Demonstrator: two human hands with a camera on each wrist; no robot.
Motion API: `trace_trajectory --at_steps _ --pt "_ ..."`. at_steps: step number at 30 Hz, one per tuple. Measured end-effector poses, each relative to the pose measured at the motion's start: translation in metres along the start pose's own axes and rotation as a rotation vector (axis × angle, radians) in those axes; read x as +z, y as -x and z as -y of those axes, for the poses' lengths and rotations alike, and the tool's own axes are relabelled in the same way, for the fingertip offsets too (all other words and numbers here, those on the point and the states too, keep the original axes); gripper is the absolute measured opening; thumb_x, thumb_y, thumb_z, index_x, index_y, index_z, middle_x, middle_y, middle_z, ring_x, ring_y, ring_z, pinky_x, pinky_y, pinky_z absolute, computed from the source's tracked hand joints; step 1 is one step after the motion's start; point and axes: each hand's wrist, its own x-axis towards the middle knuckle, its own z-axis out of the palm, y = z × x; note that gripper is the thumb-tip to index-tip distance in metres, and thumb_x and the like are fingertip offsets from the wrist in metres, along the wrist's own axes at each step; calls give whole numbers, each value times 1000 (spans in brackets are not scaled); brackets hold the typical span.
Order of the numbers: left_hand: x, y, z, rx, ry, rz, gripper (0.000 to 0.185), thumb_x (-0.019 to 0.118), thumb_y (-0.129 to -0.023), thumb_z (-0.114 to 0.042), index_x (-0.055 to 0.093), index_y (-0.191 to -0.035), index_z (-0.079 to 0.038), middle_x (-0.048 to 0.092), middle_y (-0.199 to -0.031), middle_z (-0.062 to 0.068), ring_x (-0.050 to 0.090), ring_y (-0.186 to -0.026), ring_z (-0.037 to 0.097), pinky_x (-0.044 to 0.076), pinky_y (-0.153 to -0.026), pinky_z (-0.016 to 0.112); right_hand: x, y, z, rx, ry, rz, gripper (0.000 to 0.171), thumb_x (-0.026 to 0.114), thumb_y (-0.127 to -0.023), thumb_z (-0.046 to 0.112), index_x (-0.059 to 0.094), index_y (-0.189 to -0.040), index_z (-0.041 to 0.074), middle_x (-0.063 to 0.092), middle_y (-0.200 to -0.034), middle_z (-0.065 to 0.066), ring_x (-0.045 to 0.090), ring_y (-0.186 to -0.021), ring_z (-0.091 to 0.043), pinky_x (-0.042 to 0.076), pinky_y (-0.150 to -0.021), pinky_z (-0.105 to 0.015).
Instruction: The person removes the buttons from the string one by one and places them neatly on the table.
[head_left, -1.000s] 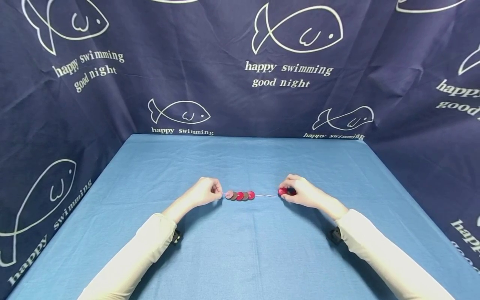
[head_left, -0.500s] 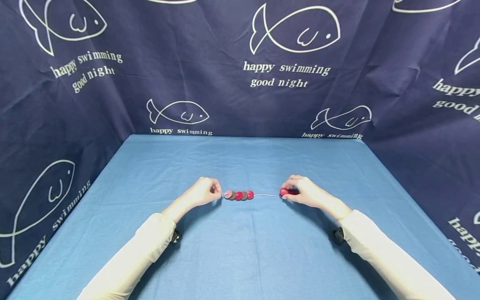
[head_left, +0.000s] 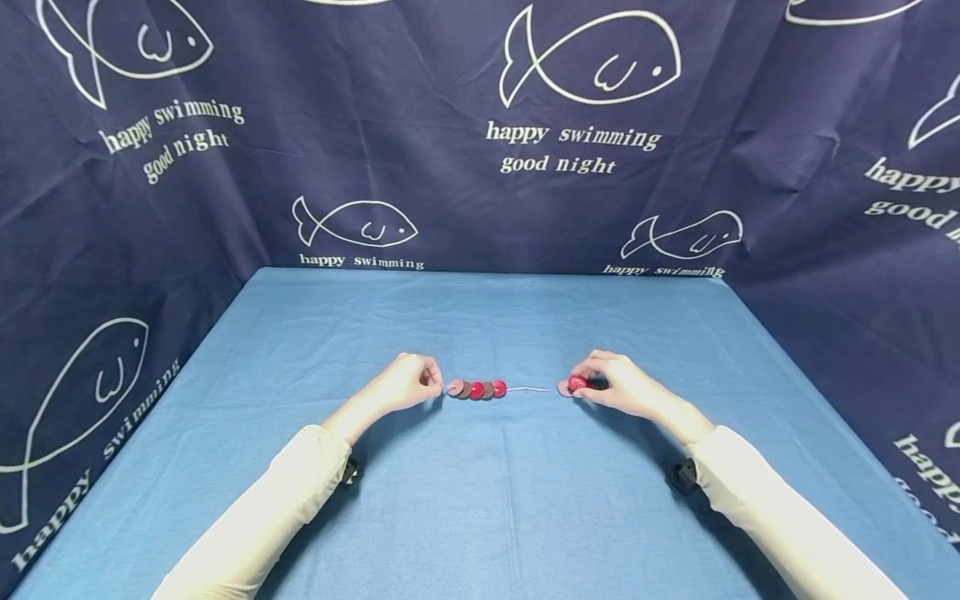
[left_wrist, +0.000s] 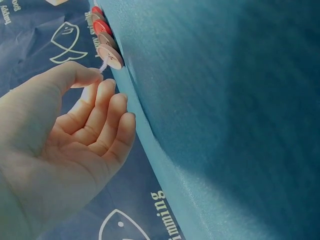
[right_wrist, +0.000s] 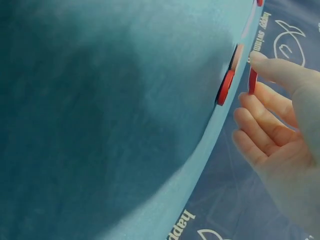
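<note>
My left hand [head_left: 408, 382] pinches the end of a white string [left_wrist: 104, 65] between thumb and forefinger. Buttons in pink, brown and red are strung along it in an overlapping row [head_left: 476, 390]. Past the row, the string's free end [head_left: 528, 388] lies toward the right. My right hand [head_left: 618, 385] pinches a red button [right_wrist: 252, 80], held on edge just above the table. Close beside those fingertips, a pink button [right_wrist: 237, 57] and another red button [right_wrist: 226, 87] rest on the cloth.
Blue cloth [head_left: 420, 500] covers the table. Dark blue curtains [head_left: 450, 100] with white fish drawings and lettering rise at the back and both sides. A small black device [head_left: 684, 475] sits under the right wrist.
My right hand has shifted slightly right with the red button, and a pink button now shows to the left of its fingertips. The left hand and the strung row stay nearly still.
</note>
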Motion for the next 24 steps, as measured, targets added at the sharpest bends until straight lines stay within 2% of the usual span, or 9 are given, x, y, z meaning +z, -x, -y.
trace_trajectory --at_steps 8,24 --pt "0 0 0 -16 4 5 7 62 -79 -6 63 -73 -9 59 -62 -4 50 -54 3 44 -57 19 -5 2 1 100 30 53 23 76 -74 9 67 -94 3 63 -85 -4 62 -78 -20 51 -72 -36" --pt "-1 1 -1 -9 6 3 7 61 -79 -5 63 -73 -9 60 -62 -4 51 -55 3 45 -57 19 -11 11 -5 121 52 50 20 74 -76 7 68 -95 3 63 -86 -3 62 -79 -20 50 -73 -37"
